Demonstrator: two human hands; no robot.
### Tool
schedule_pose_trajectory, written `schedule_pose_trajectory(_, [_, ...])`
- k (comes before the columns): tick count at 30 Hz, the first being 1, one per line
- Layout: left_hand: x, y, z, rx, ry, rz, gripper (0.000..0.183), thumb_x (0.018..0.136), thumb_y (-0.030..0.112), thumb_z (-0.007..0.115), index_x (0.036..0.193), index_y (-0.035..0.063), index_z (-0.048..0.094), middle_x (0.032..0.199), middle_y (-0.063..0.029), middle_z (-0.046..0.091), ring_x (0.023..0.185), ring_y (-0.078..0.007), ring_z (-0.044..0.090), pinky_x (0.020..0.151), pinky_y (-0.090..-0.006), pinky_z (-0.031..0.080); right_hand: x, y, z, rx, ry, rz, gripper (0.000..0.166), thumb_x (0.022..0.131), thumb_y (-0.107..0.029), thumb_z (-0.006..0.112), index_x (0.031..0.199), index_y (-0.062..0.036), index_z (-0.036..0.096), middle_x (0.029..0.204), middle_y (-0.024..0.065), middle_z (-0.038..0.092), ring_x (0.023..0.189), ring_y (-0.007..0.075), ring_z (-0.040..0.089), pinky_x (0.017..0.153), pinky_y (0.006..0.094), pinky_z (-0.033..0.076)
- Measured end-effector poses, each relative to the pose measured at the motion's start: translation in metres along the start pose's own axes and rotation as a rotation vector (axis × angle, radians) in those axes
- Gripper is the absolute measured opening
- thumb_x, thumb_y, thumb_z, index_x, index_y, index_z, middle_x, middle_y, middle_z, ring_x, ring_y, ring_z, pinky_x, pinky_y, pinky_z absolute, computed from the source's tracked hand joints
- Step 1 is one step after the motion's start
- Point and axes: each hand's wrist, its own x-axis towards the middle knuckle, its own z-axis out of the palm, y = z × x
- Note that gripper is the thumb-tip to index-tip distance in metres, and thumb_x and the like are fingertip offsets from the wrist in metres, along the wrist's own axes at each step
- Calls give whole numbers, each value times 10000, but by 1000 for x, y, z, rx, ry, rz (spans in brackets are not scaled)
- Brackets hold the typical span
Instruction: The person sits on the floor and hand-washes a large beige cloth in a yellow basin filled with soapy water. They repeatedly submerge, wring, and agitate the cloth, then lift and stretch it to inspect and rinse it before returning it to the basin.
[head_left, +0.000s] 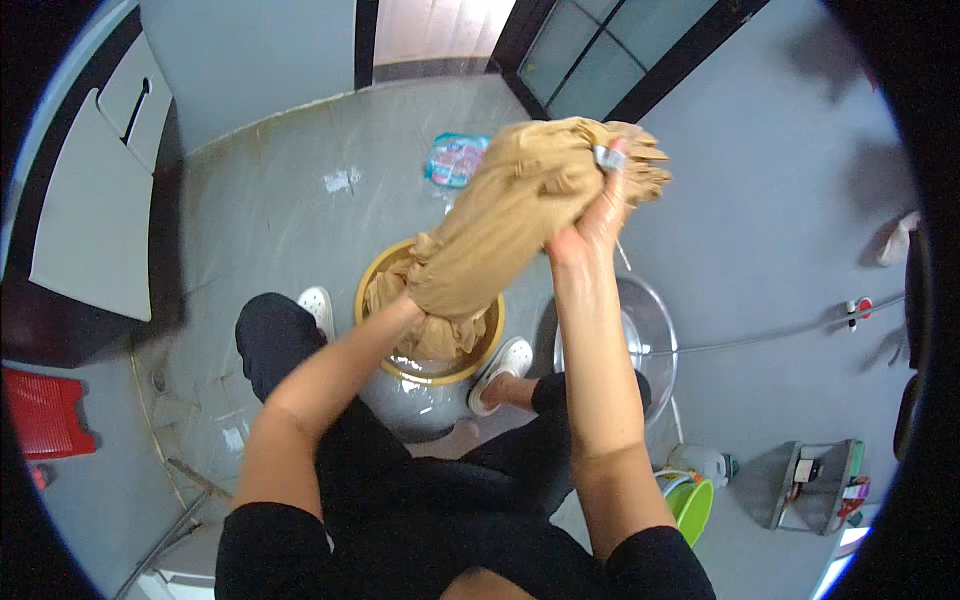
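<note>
A wet tan garment (502, 210) is stretched slantwise between my hands above a yellow-rimmed basin (363, 300). My right hand (604, 206) grips its bunched upper end, thumb over the cloth beside a small white label (609, 157). At the lower end my left hand (416, 304) is mostly hidden by the cloth; the wrist reaches up to it, and how its fingers lie cannot be seen. More tan cloth (439, 337) lies in the basin, with water at its near side.
My feet in white clogs (510, 367) flank the basin. A metal bowl (667, 330) stands at the right, a green bucket (690, 510) lower right. A teal packet (454, 159) lies on the wet tiled floor (300, 210). A white cabinet (90, 217) is at the left, a wall rack (817, 487) at the right.
</note>
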Motion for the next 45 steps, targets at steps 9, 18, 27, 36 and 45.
schedule_pose_trajectory(9, [15, 62, -27, -310, -98, -481, 318, 763, 67, 581, 1058, -50, 565, 933, -141, 630, 826, -199, 628, 760, -337, 513, 2, 87, -119, -222, 81, 449, 849, 763, -717, 391, 1365, -125, 307, 1375, 77, 361, 1256, 273, 344, 1031, 463, 277])
schedule_pose_trajectory(18, [29, 24, -17, -668, 217, -596, 377, 757, 250, 664, 1048, 24, 580, 914, -103, 637, 795, -196, 626, 702, -335, 517, -52, 136, -201, -892, -420, 696, 838, 699, -468, 714, 1309, -16, 361, 1269, 135, 459, 1155, 237, 452, 956, 357, 376])
schedule_pose_trajectory(27, [56, 35, -40, -534, -308, -295, 744, 699, 453, 712, 1234, 20, 432, 1207, -117, 504, 1134, -218, 470, 973, -364, 375, -48, 83, -121, -624, 109, 351, 410, 720, -221, 621, 1056, 6, 559, 966, 112, 603, 898, 240, 585, 837, 361, 461])
schedule_pose_trajectory(36, [27, 39, 1, 401, -612, 209, 1089, 428, 476, 854, 1268, -36, 388, 1253, -134, 482, 1174, -226, 429, 1002, -348, 324, -4, -29, 10, -532, -335, -140, 442, 840, -273, 504, 1137, 53, 494, 1062, 171, 587, 1009, 255, 573, 917, 366, 438])
schedule_pose_trajectory(45, [32, -6, -5, 183, -353, -64, 585, 809, 315, 640, 1301, 99, 407, 1312, -70, 435, 1204, -205, 402, 1036, -357, 299, 34, 79, -24, -1554, -590, 70, 705, 742, -505, 621, 1143, 64, 511, 1106, 211, 562, 1044, 300, 544, 902, 321, 415])
